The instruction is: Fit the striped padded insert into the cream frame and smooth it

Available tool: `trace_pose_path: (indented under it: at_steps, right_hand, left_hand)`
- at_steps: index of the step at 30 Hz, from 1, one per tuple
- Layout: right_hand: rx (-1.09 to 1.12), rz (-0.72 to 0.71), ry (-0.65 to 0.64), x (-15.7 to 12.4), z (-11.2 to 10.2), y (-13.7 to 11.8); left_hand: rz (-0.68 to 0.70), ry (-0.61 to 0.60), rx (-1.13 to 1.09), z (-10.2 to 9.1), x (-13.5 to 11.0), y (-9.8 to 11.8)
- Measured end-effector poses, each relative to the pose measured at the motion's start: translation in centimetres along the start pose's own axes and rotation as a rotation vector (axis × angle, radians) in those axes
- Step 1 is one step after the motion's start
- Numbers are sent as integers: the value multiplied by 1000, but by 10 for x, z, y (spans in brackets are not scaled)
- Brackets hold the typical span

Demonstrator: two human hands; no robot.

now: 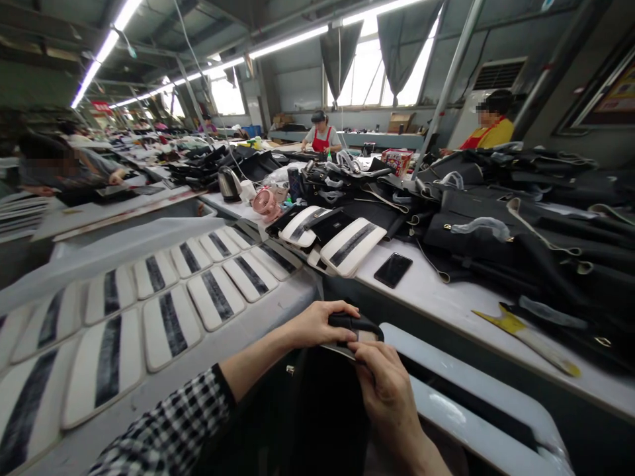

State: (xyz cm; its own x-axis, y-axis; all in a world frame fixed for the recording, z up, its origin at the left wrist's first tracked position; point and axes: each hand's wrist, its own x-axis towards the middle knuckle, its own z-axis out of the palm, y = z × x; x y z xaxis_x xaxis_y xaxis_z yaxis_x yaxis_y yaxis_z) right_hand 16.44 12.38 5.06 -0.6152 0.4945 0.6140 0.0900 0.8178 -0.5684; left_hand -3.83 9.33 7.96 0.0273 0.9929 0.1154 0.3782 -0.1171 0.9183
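Observation:
A black bag piece (330,403) lies low in front of me, with its upper edge between my two hands. My left hand (317,324) is closed over that edge from the left, its fingers bent round the black material. From the right, my right hand (384,377) pinches the same edge with thumb and fingers, close to the left fingertips. A small pale patch shows on the piece beside the right fingers. Right of my hands is a long white rounded panel (446,413) with a dark slot. A small metal fitting (290,371) shows on dark material at the left.
Cream panels with black stripes (173,324) lie in rows on the left table. A black phone (393,270), yellow-handled scissors (526,340) and piled black bags (496,231) are on the right table. A pink fan (266,203) and kettle (229,184) stand farther back. Several people work nearby.

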Motion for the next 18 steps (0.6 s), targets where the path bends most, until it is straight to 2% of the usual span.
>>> trace_pose_path:
  at_steps: [2,4,8,11,15,18]
  right_hand:
    - [-1,-22,2,-4,-2,-6]
    - [-26,-67,3,-12,-4,-14]
    - [-205,-301,6,-37,-5,-31]
    - [-359,-424,-12,-56,-6,-39]
    - [-462,-531,-58,-71,-8,-45]
    - [-484,-528,-89,-77,-11,-49]
  left_hand:
    - [-59,16,-13,6,-3,0]
    - [-53,19,-7,9,-6,0]
    - [-2,6,-41,12,-10,1]
    - [14,-6,-48,15,-12,1]
    - [52,-45,-67,22,-13,2]
    - [75,-36,-56,26,-14,4]
